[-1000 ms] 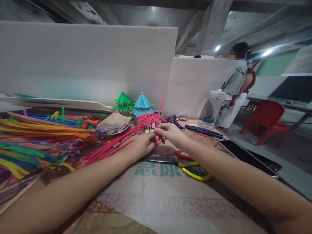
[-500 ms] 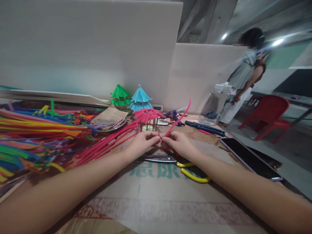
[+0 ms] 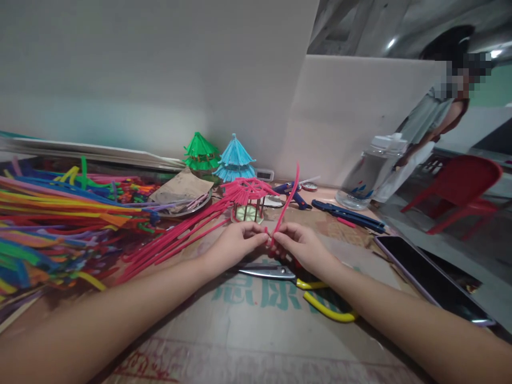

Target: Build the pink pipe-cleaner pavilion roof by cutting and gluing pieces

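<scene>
Between my two hands is a pink pipe cleaner [image 3: 291, 194], its long free end rising above my right hand [image 3: 300, 244]. My right thumb and fingers pinch it low down. My left hand [image 3: 248, 241] is closed at the fingertips on the short end of the same pipe cleaner. Just behind the hands stands a small pavilion with a pink roof [image 3: 248, 190] on brown posts. Below the hands lie scissors [image 3: 267, 272] with yellow handles, partly covered by my right hand.
Bundles of coloured pipe cleaners [image 3: 72, 208] fill the left side. Green [image 3: 200, 152] and blue [image 3: 235, 160] roofed models stand at the back. A glue gun [image 3: 298, 197], cutter [image 3: 346, 214], water bottle [image 3: 360, 176] and phone [image 3: 424, 277] lie or stand rightward. A person [image 3: 434, 117] stands beyond.
The pipe cleaner's free end has swung from leaning right to nearly upright. My view has turned slightly, and the person in the background has shifted posture.
</scene>
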`<state>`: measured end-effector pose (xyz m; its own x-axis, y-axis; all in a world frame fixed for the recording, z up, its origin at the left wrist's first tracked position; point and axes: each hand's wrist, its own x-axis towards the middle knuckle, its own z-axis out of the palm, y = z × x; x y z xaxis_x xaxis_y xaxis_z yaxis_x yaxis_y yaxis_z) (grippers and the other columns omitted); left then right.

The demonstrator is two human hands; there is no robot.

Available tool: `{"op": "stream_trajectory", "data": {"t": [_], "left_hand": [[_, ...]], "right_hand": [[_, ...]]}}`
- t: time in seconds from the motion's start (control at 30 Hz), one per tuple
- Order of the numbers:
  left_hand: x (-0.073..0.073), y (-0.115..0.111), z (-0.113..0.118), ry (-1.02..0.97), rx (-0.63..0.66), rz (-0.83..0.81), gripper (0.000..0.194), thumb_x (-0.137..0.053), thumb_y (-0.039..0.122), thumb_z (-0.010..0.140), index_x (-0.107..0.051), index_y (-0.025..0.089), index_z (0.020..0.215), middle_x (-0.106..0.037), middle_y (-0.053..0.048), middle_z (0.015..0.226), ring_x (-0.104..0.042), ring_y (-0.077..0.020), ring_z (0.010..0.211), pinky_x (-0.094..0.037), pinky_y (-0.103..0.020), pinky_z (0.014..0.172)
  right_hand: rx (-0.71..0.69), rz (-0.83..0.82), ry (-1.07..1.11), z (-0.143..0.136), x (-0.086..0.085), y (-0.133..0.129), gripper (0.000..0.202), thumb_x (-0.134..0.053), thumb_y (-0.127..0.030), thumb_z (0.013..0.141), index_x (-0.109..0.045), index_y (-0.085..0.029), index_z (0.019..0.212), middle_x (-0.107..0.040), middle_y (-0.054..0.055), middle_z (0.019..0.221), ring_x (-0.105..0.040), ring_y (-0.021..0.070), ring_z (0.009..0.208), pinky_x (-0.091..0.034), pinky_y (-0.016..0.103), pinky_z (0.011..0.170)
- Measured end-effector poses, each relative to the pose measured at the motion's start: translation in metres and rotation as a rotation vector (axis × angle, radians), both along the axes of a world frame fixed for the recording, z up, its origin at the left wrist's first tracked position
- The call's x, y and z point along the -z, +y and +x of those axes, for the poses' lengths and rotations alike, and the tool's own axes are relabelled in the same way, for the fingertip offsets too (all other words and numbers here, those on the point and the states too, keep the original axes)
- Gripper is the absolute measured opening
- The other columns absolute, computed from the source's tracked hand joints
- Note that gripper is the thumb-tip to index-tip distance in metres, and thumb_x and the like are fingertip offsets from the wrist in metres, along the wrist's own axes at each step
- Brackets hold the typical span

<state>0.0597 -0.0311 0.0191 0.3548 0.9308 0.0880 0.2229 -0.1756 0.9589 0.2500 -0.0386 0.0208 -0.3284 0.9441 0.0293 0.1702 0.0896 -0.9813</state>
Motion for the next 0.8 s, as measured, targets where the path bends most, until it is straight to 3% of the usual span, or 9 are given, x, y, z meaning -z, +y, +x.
{"op": "stream_trajectory", "data": {"t": [0.13,0.33,0.6,0.8], "left_hand": [[0.0002,0.0009,-0.0013,0.000,0.037,-0.045,0.025,-0.063,0.037,0.083,-0.068,0.013,0.085,-0.073,-0.005,0.080,-0.063,-0.0133,0.068,-0.045,-0.022,0.061],[0.0013,0.0004,0.0002,-0.142,0.094,-0.170,0.027,-0.062,0.040,0.085,-0.065,0.013,0.085,-0.073,-0.006,0.078,-0.065,-0.0137,0.068,-0.046,-0.022,0.064],[-0.0010,-0.0015,0.0031,-0.054,0.070,-0.085,0.025,-0.060,0.036,0.086,-0.068,0.013,0.086,-0.070,-0.003,0.075,-0.058,-0.0118,0.062,-0.039,-0.020,0.056],[-0.0009,-0.0006,0.0032,0.011,0.079,-0.065,0.027,-0.061,0.036,0.085,-0.073,0.013,0.091,-0.074,-0.005,0.083,-0.062,-0.0149,0.071,-0.044,-0.022,0.063]], "right_hand": [[0.021,-0.016,0.041,-0.0015,-0.0009,-0.0006,0.039,-0.071,-0.056,0.076,-0.056,-0.020,0.082,-0.067,-0.001,0.069,-0.059,0.0113,0.054,-0.042,0.022,0.049],[0.007,-0.039,0.077,-0.0035,-0.0030,-0.0011,0.038,-0.073,-0.053,0.076,-0.054,-0.020,0.081,-0.068,-0.002,0.068,-0.060,0.0107,0.055,-0.041,0.021,0.048],[0.038,-0.092,0.039,-0.0031,-0.0101,-0.0009,0.039,-0.074,-0.053,0.073,-0.057,-0.019,0.080,-0.067,-0.001,0.068,-0.060,0.0117,0.055,-0.042,0.022,0.049],[0.051,-0.041,0.049,-0.0034,-0.0051,-0.0003,0.035,-0.074,-0.050,0.075,-0.056,-0.019,0.078,-0.064,-0.002,0.067,-0.060,0.0117,0.058,-0.044,0.022,0.051]]}}
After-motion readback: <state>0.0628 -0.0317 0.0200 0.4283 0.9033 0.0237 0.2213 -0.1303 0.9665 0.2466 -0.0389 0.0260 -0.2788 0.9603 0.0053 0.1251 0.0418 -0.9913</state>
